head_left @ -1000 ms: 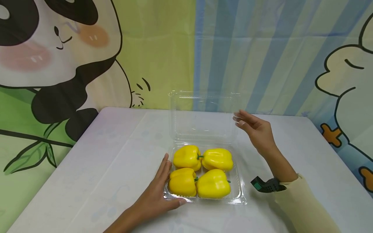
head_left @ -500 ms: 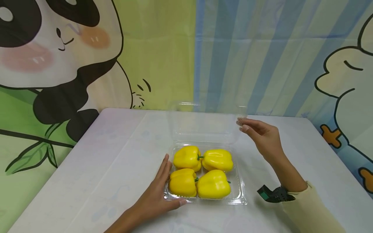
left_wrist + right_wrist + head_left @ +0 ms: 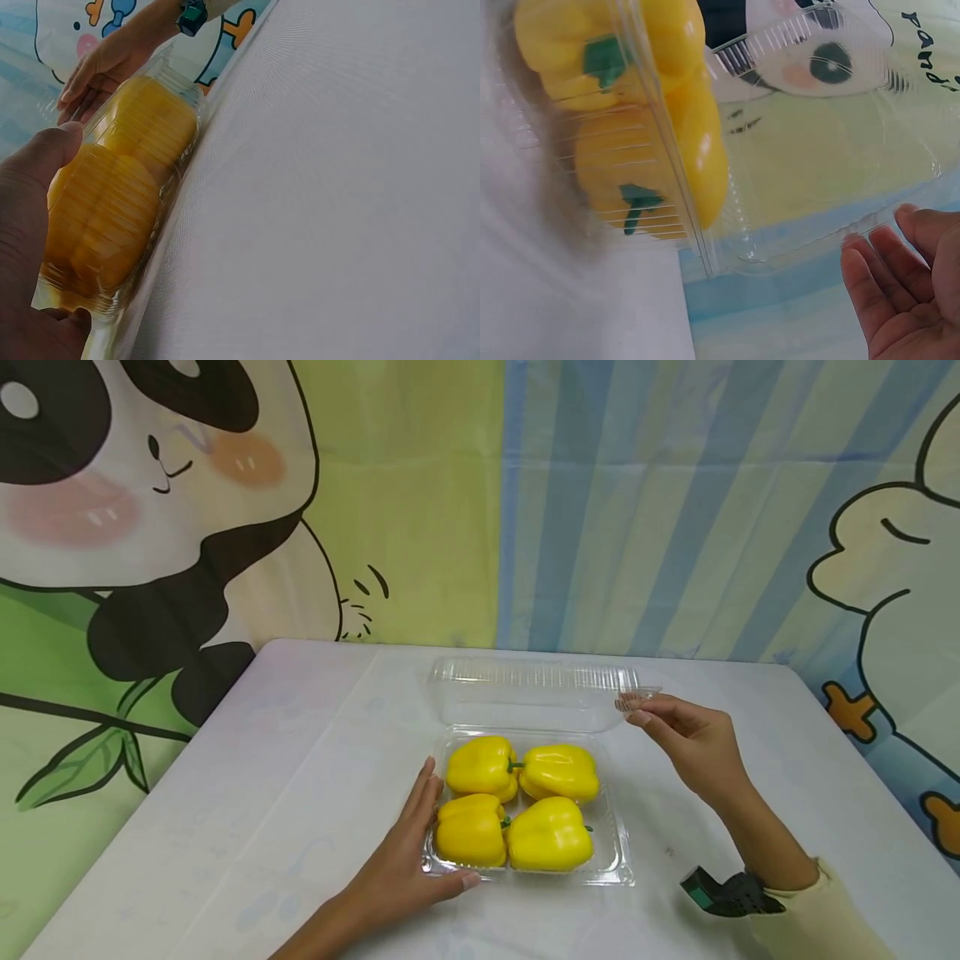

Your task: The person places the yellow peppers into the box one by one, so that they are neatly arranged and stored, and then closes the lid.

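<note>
Several yellow bell peppers with green stems sit in the base of a clear plastic clamshell box. Its hinged lid is raised at the far side, tilted back toward the table. My right hand pinches the lid's right edge between thumb and fingertips; the right wrist view shows the thumb and fingers at that rim. My left hand rests against the box's near left corner, fingers fairly straight along the left side and thumb at the front edge. In the left wrist view, peppers show through the clear wall.
A white-covered table carries the box. Behind it hangs a curtain with a printed panda and blue stripes. A dark device is strapped to my right wrist, by a pale sleeve.
The lid has tipped farther back and down, away from the peppers. My right hand has moved down and to the right with its edge. The left hand and base have stayed put.
</note>
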Available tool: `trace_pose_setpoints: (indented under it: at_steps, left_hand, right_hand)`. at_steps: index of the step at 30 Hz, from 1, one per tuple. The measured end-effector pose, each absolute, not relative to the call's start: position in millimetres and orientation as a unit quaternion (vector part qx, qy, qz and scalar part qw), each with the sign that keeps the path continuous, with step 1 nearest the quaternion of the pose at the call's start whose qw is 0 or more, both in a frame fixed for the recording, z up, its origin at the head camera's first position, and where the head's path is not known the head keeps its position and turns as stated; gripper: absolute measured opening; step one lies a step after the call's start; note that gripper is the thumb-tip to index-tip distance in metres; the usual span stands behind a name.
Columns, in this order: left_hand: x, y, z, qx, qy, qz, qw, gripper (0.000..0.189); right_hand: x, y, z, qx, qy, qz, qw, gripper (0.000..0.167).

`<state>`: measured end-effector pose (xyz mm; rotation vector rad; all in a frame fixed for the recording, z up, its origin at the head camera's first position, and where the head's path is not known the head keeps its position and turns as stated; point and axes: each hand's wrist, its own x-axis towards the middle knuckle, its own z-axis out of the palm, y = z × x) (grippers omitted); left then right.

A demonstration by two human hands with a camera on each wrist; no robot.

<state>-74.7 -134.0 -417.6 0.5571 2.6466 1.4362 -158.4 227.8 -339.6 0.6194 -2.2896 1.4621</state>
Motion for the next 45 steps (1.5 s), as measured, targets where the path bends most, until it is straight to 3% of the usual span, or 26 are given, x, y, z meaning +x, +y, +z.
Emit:
trace_pose_setpoints:
  at_steps: [30, 38, 45]
  left_hand:
    - [-79.6, -139.3, -415.8, 0.200, 0.851, 0.484, 0.040, 0.126]
    - [-83.3, -148.4, -417.0, 0.274, 0.807, 0.522, 0.014, 0.096]
    - [-80.4, -146.9, -419.4, 0.251, 0.823, 0.510, -0.013, 0.077]
  right_hand:
    - [-114.9, 234.4, -365.1, 0.274, -0.803, 0.509, 0.142, 0.028]
    - [-105.6, 232.5, -370.7, 0.279, -0.833, 0.448, 0.164, 0.033]
    - [-90.8, 226.6, -379.9, 0.265, -0.847, 0.434, 0.152, 0.039]
